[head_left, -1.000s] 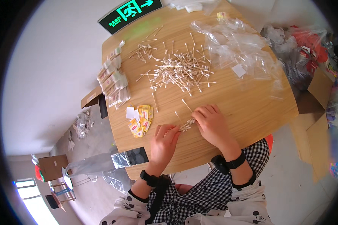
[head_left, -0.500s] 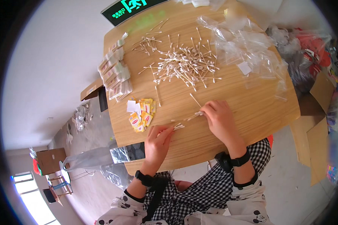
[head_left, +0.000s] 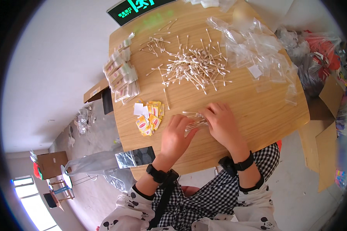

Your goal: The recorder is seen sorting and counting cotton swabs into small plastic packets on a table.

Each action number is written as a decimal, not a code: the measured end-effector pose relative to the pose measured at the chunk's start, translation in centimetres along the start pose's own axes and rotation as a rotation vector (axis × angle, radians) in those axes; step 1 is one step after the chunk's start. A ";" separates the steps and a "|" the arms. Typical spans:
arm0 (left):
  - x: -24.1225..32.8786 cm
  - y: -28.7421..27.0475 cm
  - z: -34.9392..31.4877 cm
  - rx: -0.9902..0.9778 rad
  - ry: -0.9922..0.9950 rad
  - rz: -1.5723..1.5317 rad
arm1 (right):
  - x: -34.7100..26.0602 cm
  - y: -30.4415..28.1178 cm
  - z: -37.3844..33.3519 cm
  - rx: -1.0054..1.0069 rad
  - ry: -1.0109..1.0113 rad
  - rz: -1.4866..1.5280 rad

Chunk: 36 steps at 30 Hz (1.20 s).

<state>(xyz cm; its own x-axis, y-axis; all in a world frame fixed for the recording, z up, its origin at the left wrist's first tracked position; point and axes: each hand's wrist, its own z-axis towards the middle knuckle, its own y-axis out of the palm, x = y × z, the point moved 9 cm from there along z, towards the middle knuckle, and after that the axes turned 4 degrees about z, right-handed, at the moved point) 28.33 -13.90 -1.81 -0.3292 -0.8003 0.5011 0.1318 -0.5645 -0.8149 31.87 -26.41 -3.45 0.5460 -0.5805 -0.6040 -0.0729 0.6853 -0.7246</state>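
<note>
A small bundle of cotton swabs (head_left: 197, 123) lies crosswise between my two hands, low over the near part of the table. My left hand (head_left: 176, 134) has its fingers closed around the left ends. On the other side, my right hand (head_left: 220, 123) grips the right ends, thumb and fingertips pressed together. The swab tips inside the fingers are hidden. Beyond the hands lies a large loose pile of cotton swabs (head_left: 192, 69). A heap of small yellow and white cards (head_left: 149, 118) sits left of my left hand, and a single swab (head_left: 166, 99) lies beside it.
Packed bundles of swabs (head_left: 121, 79) are stacked along the table's left edge. Clear plastic bags (head_left: 254, 48) cover the far right. A dark, shiny flat object (head_left: 135, 157) rests at the near left corner. A green-lit sign (head_left: 133, 9) stands at the back; a cardboard box (head_left: 322, 127) is right of the table.
My left hand has moved right and slightly away from me, meeting the right hand. The swabs, earlier apart in each hand, are now together between both hands.
</note>
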 end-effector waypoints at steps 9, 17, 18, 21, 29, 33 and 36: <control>-8.1 -2.3 4.8 0.076 -0.280 0.281 | -1.6 -0.6 -0.6 0.007 -0.020 0.047; -3.3 2.7 4.2 -0.138 -0.077 -0.088 | -1.3 1.2 -1.4 -0.097 -0.073 0.066; -2.2 3.0 3.5 -0.199 -0.064 -0.156 | -1.3 0.9 -1.5 -0.101 -0.054 0.086; 0.2 0.6 1.9 -0.095 -0.115 -0.103 | -1.3 -0.8 -1.9 -0.068 -0.004 0.148; 2.9 5.7 -3.7 -0.254 -0.099 0.261 | 0.5 -2.2 -3.1 -0.058 -0.001 0.041; 2.4 6.3 -3.7 -0.228 -0.105 0.338 | 1.1 -2.1 -3.2 -0.011 0.018 0.065; 2.3 6.6 -3.8 -0.232 -0.105 0.355 | 1.8 -3.0 -3.2 0.014 0.033 0.045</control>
<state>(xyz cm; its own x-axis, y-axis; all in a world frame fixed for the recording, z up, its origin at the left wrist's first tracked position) 24.90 -18.68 -7.13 -0.2025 -0.9596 0.1954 0.0017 -0.1999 -0.9798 30.38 -30.88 -3.42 0.5150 -0.5630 -0.6464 -0.0852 0.7167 -0.6921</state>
